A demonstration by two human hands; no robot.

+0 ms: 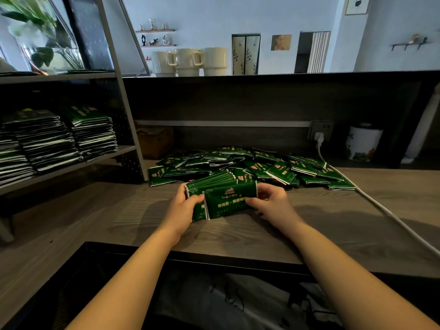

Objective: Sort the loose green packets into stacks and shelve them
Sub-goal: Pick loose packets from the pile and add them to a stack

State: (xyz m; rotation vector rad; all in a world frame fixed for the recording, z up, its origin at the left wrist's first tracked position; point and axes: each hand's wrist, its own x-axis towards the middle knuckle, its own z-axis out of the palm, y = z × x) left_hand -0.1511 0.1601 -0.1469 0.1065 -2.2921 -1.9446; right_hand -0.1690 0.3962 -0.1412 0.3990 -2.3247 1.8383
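Observation:
A pile of loose green packets (257,165) lies on the wooden counter (238,232) behind my hands. Between my hands stands a gathered bundle of green packets (214,184), on edge on the counter. My left hand (184,206) grips the bundle's left end, thumb on the near face. My right hand (271,201) holds the front packet (228,202) at its right end, thumb across its face. Finished stacks of packets (62,136) sit on the grey shelf (71,166) at the left.
A white power cable (381,206) runs from a wall socket (320,132) across the counter's right side. A white canister (363,144) stands at the back right and a brown box (156,140) beside the shelf post. Three cream mugs (189,61) sit on the upper ledge.

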